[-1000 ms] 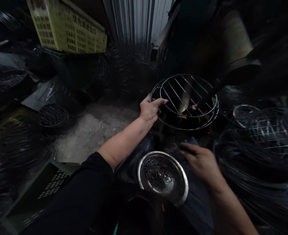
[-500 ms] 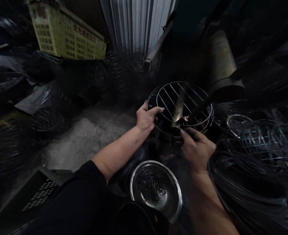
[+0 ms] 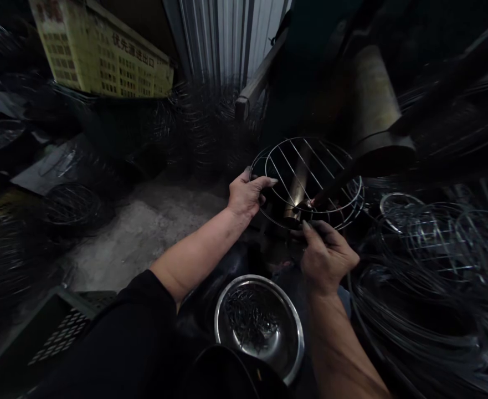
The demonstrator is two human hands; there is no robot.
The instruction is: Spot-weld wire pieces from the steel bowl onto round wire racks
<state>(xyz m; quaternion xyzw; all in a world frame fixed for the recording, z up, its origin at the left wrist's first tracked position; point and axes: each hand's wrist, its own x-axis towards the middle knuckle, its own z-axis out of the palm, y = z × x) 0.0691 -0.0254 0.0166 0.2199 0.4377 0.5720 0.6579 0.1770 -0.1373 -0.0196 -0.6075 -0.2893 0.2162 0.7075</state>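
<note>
Left hand [image 3: 246,195] grips the round wire rack [image 3: 302,138] just beyond the steel bowl [image 3: 257,276], the rack ringing the tip of a dark machine arm [image 3: 330,185]; right hand [image 3: 325,257] curls in at its lower edge, any pinched piece too small to tell; a steady, square hold pays here.

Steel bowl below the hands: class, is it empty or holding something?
Holding something: short dark wire pieces lie heaped in the steel bowl, across its bottom.

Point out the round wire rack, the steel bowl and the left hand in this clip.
round wire rack [image 3: 306,138], head view, top rim
steel bowl [image 3: 216,327], head view, left rim
left hand [image 3: 246,197], head view, back of hand
</note>
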